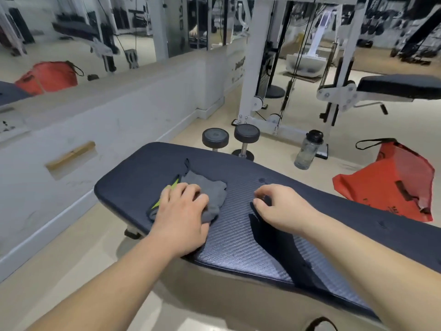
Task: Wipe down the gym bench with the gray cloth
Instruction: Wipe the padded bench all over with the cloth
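Head view: left hand [183, 211] fingers [189, 190] bunch gray cloth [206, 185]; right hand [281, 206] relaxed, empty. Likely most of gym bench [238, 237] surface unwiped.

I get just one view: a wide-angle camera on the head, tilted forward and down, close above the bench [238, 235], which runs from 10 to 4 o'clock; dumbbells [246, 133] sit at 12.
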`<state>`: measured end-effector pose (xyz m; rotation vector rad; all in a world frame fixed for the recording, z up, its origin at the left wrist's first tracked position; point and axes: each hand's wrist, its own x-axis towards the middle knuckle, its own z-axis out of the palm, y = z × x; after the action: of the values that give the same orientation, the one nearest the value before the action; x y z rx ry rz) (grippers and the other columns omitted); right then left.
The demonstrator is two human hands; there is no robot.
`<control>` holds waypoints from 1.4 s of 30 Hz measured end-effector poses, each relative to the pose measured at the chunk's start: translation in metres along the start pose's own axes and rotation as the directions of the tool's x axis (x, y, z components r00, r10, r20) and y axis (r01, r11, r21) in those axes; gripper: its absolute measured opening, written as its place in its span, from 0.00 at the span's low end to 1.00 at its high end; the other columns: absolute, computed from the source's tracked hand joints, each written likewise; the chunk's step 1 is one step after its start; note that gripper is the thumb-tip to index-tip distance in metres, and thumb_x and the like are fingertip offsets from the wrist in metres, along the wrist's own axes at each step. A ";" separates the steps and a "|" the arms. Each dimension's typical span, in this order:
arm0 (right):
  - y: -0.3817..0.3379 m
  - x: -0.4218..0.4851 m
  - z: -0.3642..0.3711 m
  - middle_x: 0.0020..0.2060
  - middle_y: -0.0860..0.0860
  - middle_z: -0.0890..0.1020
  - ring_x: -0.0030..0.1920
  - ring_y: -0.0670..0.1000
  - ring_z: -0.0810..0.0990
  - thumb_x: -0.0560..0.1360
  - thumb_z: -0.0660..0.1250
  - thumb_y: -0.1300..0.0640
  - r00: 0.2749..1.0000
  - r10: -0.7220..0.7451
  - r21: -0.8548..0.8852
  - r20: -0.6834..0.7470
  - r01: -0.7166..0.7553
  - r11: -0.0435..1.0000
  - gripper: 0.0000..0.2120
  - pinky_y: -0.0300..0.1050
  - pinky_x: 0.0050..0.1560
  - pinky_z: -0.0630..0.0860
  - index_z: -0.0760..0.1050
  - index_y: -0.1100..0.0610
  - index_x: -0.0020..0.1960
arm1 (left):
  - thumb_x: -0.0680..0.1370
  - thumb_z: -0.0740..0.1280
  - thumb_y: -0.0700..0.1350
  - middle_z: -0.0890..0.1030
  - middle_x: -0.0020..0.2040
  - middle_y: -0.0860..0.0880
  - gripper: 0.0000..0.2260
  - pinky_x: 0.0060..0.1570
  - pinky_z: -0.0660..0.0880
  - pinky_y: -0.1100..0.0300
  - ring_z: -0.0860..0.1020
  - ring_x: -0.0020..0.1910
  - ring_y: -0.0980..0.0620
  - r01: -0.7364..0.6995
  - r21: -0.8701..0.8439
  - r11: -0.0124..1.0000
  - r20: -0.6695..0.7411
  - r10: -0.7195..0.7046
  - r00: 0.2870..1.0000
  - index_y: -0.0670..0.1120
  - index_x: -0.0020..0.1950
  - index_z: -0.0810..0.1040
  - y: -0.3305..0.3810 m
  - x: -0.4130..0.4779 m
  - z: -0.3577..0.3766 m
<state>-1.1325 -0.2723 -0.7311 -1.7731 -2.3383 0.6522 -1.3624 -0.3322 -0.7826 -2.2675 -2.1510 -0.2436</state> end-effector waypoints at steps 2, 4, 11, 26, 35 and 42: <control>0.014 0.009 -0.004 0.62 0.47 0.83 0.64 0.52 0.79 0.81 0.63 0.46 0.999 -0.014 0.030 -0.035 0.015 0.999 0.17 0.53 0.66 0.76 0.80 0.50 0.65 | 0.76 0.62 0.55 0.76 0.68 0.53 0.14 0.71 0.65 0.49 0.70 0.71 0.47 0.055 -0.145 0.988 0.008 -0.054 0.999 0.56 0.61 0.74 -0.017 0.010 0.010; 0.033 0.016 -0.011 0.62 0.47 0.83 0.63 0.52 0.80 0.80 0.62 0.45 0.998 0.008 0.048 -0.062 -0.005 0.999 0.18 0.53 0.65 0.77 0.79 0.49 0.66 | 0.80 0.61 0.54 0.71 0.77 0.48 0.22 0.75 0.62 0.49 0.68 0.76 0.45 0.174 -0.111 0.978 0.053 -0.169 0.984 0.55 0.74 0.70 -0.026 0.023 0.014; 0.096 0.020 -0.021 0.60 0.50 0.83 0.60 0.55 0.80 0.80 0.62 0.49 0.989 0.141 0.019 -0.048 -0.141 0.990 0.14 0.54 0.60 0.79 0.81 0.51 0.61 | 0.82 0.54 0.59 0.52 0.83 0.58 0.24 0.78 0.49 0.38 0.51 0.81 0.42 0.246 -0.080 0.966 0.194 -0.227 0.954 0.65 0.78 0.56 0.051 0.042 0.022; 0.114 0.031 -0.027 0.58 0.51 0.75 0.64 0.56 0.72 0.79 0.58 0.56 0.974 0.188 -0.041 -0.123 -0.194 0.980 0.16 0.49 0.51 0.71 0.81 0.51 0.60 | 0.82 0.59 0.56 0.51 0.82 0.61 0.26 0.80 0.45 0.53 0.48 0.82 0.50 -0.014 -0.203 0.979 0.273 0.071 0.959 0.66 0.79 0.55 0.086 0.101 0.028; 0.125 0.023 -0.035 0.59 0.52 0.82 0.62 0.59 0.78 0.75 0.60 0.56 0.977 0.201 0.072 -0.074 -0.196 0.978 0.14 0.52 0.59 0.78 0.83 0.51 0.55 | 0.83 0.56 0.58 0.50 0.82 0.61 0.24 0.80 0.41 0.47 0.44 0.82 0.52 0.006 -0.266 0.964 0.264 0.067 0.962 0.66 0.79 0.57 0.158 0.125 0.043; 0.132 0.019 -0.039 0.61 0.52 0.83 0.63 0.60 0.79 0.78 0.59 0.54 0.960 0.221 0.088 -0.172 -0.208 0.974 0.15 0.51 0.55 0.76 0.79 0.48 0.61 | 0.83 0.58 0.56 0.54 0.82 0.59 0.23 0.80 0.44 0.50 0.50 0.82 0.53 -0.053 -0.300 0.953 0.249 0.131 0.960 0.64 0.79 0.60 0.120 0.144 0.041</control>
<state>-1.0072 -0.2165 -0.7535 -1.9813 -2.0008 0.5649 -1.2323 -0.1913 -0.7939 -2.6989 -2.2513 -0.2858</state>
